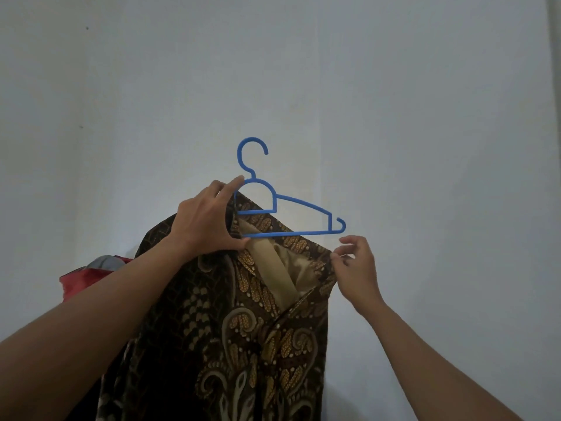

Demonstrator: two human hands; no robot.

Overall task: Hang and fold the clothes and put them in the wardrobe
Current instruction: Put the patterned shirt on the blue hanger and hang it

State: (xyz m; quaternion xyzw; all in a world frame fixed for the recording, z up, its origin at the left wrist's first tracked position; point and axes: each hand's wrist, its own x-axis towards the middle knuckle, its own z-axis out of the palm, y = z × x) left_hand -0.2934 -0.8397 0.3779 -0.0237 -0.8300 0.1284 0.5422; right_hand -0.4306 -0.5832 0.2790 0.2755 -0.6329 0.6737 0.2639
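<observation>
A blue plastic hanger (303, 205) is held up in front of the wall, hook on top. A brown batik shirt (243, 323) with a gold pattern and beige lining hangs from it; the hanger's left arm is inside the shirt's shoulder, the right arm is bare above the cloth. My left hand (206, 220) grips the hanger's neck together with the shirt collar. My right hand (355, 265) pinches the shirt's right shoulder edge just below the hanger's right tip.
A plain pale wall (394, 101) fills the background. A red and grey cloth item (91, 275) shows behind my left forearm at the lower left.
</observation>
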